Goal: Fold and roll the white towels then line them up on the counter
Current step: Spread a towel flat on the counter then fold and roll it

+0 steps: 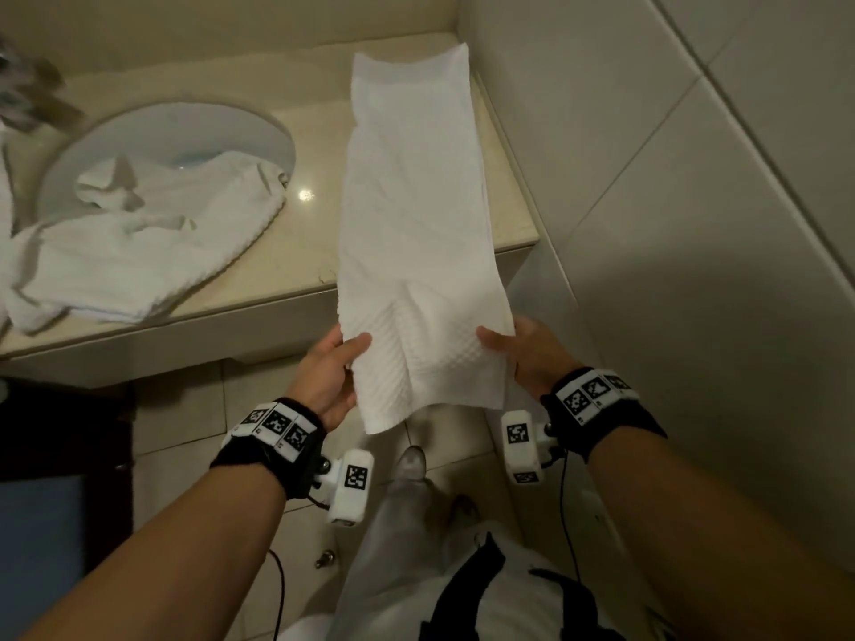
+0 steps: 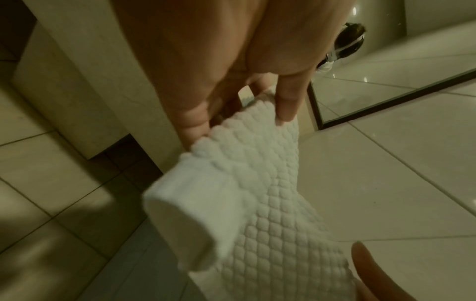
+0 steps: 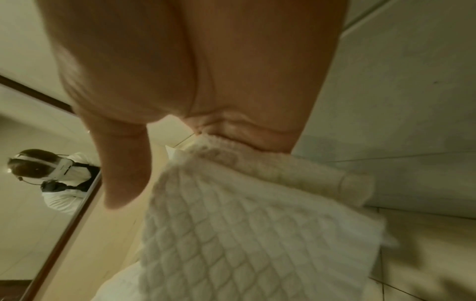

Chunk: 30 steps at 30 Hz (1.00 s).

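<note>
A long white waffle towel (image 1: 412, 210), folded into a narrow strip, lies lengthwise on the beige counter (image 1: 305, 252), its near end hanging past the front edge. My left hand (image 1: 331, 367) pinches the near left side of that towel (image 2: 257, 183), thumb on top. My right hand (image 1: 520, 347) grips the near right side of the towel (image 3: 244, 234), thumb on top and fingers underneath. A second white towel (image 1: 139, 252) lies crumpled, half in the sink and half on the counter.
The round white sink (image 1: 185, 136) sits left of the strip. A tiled wall (image 1: 671, 178) runs close along the counter's right end. A mirror (image 2: 386, 85) shows in the wrist views. Tiled floor (image 1: 185, 432) and my own legs lie below.
</note>
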Motion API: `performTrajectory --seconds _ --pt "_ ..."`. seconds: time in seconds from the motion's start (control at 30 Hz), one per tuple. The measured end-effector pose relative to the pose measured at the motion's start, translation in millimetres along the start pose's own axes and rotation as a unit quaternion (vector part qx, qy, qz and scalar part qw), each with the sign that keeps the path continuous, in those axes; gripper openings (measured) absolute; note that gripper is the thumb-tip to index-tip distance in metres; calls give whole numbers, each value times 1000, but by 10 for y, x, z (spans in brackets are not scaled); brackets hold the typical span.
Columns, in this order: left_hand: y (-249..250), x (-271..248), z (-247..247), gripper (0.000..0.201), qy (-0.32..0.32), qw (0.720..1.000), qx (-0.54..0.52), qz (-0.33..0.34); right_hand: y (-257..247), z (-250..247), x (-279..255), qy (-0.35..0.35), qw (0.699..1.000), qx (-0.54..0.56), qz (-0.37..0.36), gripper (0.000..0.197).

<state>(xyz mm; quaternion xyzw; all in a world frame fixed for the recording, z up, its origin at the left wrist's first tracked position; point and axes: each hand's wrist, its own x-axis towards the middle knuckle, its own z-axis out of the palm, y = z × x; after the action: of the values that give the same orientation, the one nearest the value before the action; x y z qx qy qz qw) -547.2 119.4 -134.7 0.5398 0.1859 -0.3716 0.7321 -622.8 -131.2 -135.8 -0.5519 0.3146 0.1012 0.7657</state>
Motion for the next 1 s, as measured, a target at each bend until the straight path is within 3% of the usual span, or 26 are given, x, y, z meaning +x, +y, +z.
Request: performTrajectory --seconds 0.17,0.23,0.33,0.43,0.5,0.57,0.63,0.73,0.8,0.87,0.9,1.0 --pt "53 -55 -46 52 -33 997 62 9 91 -32 -119 -17 998 -57 -31 110" --pt "53 -61 -30 61 -24 997 66 15 107 -40 -182 -5 997 -66 -48 117" --pt "59 -96 14 71 7 996 70 51 78 -35 -308 7 995 -74 -69 107" --pt "33 -160 10 81 14 988 111 110 38 -32 -378 17 989 -114 -95 77" --pt "-1 -209 1 60 6 976 161 145 14 -34 -417 43 980 -149 -128 58" --pt "5 -309 49 19 18 969 187 159 -8 -28 -460 59 972 -157 -163 39" --pt "8 -377 91 15 23 977 148 155 -38 -3 -545 57 975 -120 -180 25" --pt "96 -442 107 21 -10 989 59 134 -87 -7 -669 57 978 -71 -189 22" --pt "159 -446 52 24 -50 993 -2 109 -94 -54 -669 56 983 -13 -174 32" --pt "198 -448 14 47 -84 990 -50 102 -91 -94 -647 46 984 34 -168 42" --pt "214 -449 10 58 -93 988 -58 105 -95 -104 -638 36 984 54 -168 44" --pt "242 -491 39 61 -77 987 -16 142 -139 -122 -644 -4 977 109 -184 42"
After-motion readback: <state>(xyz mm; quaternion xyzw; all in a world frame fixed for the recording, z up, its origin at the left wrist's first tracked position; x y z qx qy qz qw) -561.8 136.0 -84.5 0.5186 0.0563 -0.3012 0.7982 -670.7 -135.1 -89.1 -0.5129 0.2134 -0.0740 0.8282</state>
